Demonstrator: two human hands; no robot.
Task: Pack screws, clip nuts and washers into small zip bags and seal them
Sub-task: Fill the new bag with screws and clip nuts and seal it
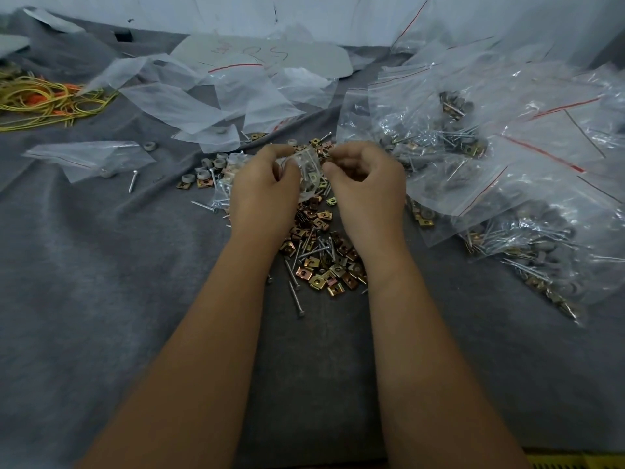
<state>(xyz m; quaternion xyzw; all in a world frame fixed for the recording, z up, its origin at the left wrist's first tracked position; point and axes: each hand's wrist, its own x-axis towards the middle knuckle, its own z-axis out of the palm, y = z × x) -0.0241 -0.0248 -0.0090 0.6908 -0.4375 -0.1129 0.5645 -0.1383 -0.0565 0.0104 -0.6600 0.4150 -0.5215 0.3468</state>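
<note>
My left hand point(262, 187) and my right hand point(367, 184) are raised over the middle of the grey cloth, and both pinch one small clear zip bag point(308, 172) between them. Metal parts show through the bag; I cannot tell whether its strip is sealed. Under my wrists lies a loose heap of brass-coloured clip nuts point(318, 265) mixed with silver screws point(294, 292). Grey round washers point(206, 169) lie just left of my left hand.
Filled zip bags point(507, 184) with red seal lines are piled at the right. Empty clear bags point(189, 99) lie scattered at the back, one more bag point(88, 157) at the left. Yellow and orange ties point(44, 99) sit at far left. A single screw point(133, 181) lies apart.
</note>
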